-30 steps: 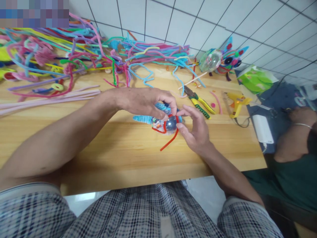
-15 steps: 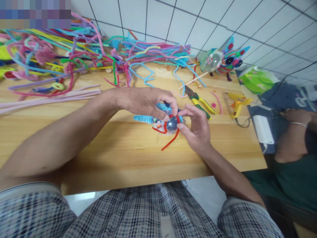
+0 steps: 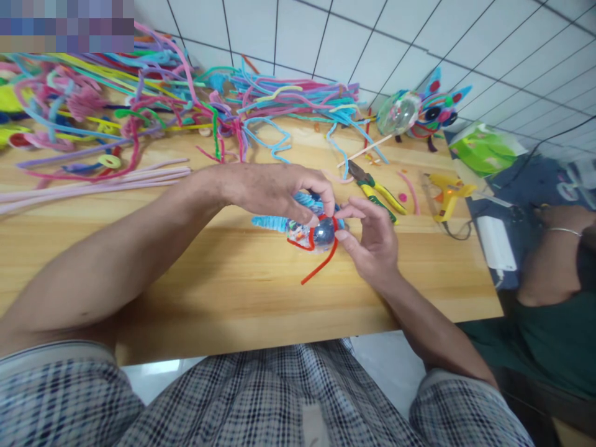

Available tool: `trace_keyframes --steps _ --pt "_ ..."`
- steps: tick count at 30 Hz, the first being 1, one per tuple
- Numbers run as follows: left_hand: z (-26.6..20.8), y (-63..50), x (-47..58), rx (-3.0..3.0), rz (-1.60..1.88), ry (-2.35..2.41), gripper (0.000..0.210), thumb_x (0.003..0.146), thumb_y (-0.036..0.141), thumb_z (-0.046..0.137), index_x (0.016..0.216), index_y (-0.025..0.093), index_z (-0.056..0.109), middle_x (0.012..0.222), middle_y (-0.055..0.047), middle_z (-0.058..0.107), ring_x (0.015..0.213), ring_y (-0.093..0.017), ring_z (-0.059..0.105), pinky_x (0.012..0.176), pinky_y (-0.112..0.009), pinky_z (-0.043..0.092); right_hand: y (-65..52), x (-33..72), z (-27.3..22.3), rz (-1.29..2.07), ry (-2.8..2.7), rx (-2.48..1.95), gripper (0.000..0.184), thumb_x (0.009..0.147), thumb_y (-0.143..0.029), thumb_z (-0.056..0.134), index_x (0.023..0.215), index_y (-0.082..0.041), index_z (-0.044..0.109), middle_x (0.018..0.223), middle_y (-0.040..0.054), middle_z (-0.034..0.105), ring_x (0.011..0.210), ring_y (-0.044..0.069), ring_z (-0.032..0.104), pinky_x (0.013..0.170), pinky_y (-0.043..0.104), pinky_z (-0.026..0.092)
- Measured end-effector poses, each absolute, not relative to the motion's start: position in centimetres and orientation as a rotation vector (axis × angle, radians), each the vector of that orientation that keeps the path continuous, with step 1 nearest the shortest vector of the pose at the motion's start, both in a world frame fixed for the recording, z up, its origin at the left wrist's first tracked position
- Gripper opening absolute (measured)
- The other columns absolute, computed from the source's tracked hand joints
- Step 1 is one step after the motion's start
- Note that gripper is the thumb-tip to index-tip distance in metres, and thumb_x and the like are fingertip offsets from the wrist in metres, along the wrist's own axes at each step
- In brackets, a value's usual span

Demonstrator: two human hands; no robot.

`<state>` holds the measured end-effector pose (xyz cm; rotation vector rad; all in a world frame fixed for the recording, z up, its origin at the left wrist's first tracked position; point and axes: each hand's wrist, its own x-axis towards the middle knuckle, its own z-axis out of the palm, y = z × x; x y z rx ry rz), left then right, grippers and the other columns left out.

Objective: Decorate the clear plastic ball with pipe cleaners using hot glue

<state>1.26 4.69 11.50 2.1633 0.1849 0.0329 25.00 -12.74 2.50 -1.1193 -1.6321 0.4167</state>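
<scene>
Left hand (image 3: pixel 274 194) and right hand (image 3: pixel 376 248), half-closed, pinch the red pipe-cleaner (image 3: pixel 319 267); clear ball (image 3: pixel 325 235) lies between.

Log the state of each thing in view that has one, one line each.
Left hand: curled, holding the ball craft.
Right hand: thumb and fingertips at the red pipe cleaner.
Red pipe cleaner: bent against the ball craft, one end loose.
Pliers: lying, handles slightly apart.
Glue gun: lying, corded; heat cannot be told.
Blue-eared figure: standing.
Lilac stems: laid nearly straight.

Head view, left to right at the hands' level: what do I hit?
Pale pink stems, left hand, clear dome, right hand, yellow glue gun, white box, co-worker's hand.
</scene>
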Motion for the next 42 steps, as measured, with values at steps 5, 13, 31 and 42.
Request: trace_keyframes --steps 5,13,31,42 --pt "11.4 4.7 1.3 2.14 0.041 0.175 0.04 0.105 0.058 0.08 0.127 0.025 0.082 0.141 -0.004 0.081 0.13 -0.026 0.074 0.121 -0.037 0.056 -12.7 25.3 3.4 0.232 -1.783 -1.132 0.051 0.11 -0.038 0.082 0.158 -0.045 0.067 0.119 0.0028 0.087 0.126 0.035 0.082 0.119 0.069 0.066" --pt "11.6 4.5 1.1 2.178 0.02 0.188 0.042 0.107 0.057 0.076 0.135 0.025 0.078 0.142 -0.005 0.08 0.132 -0.026 0.072 0.121 -0.036 0.055 -12.6 25.0 2.4 0.477 -1.606 -1.118 0.056 0.108 -0.047 0.087 0.159 -0.041 0.065 0.124 0.002 0.085 0.119 0.028 0.084 0.121 0.061 0.066" --pt "11.3 4.5 1.2 2.209 0.019 0.151 0.039 0.11 0.048 0.072 0.144 0.029 0.077 0.15 -0.006 0.079 0.142 -0.028 0.069 0.128 -0.039 0.05 -11.5 26.7 1.2 0.699 -1.394 -1.063 0.064 0.096 -0.061 0.098 0.152 -0.044 0.073 0.117 0.0 0.086 0.124 0.026 0.083 0.122 0.055 0.068" --pt "11.4 4.5 1.2 2.238 0.019 0.165 0.038 0.11 0.045 0.07 0.145 0.031 0.077 0.15 -0.005 0.079 0.142 -0.028 0.071 0.124 -0.037 0.051 -12.0 25.5 1.9 0.684 -1.412 -1.082 0.056 0.098 -0.058 0.096 0.146 -0.038 0.074 0.114 0.0002 0.087 0.111 0.024 0.085 0.111 0.051 0.071"
